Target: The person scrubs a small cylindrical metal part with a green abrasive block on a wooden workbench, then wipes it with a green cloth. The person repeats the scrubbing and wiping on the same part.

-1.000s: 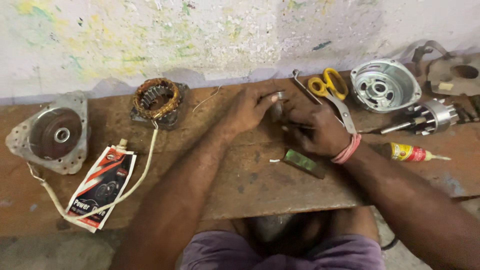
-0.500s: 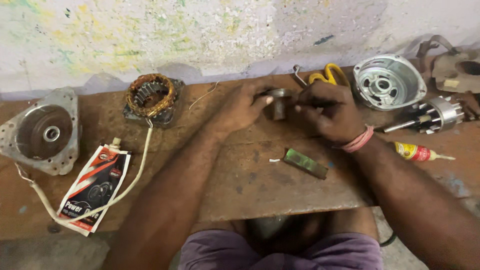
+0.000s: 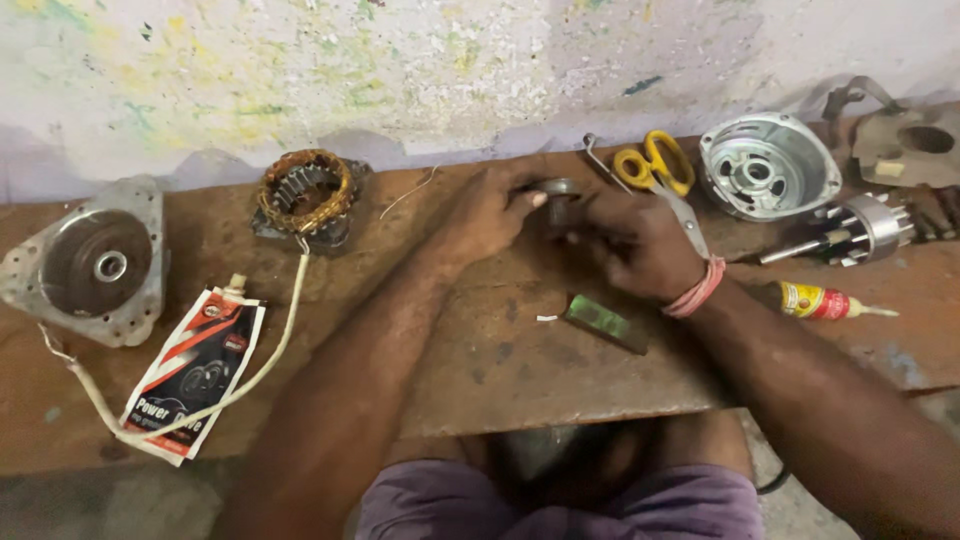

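Between your fingertips, at the far middle of the wooden bench [image 3: 480,370], you are holding a small grey metal part [image 3: 560,192]. Your left hand [image 3: 488,212] is pinching it from one side, and your right hand [image 3: 640,243] is curling closed around its other side. I judge you are fitting or turning it now; the next move is probably asking for a firm, steady grip. Just beyond your right fingers the yellow scissors [image 3: 655,170] are lying, and the green block [image 3: 604,323] is resting nearer to you.
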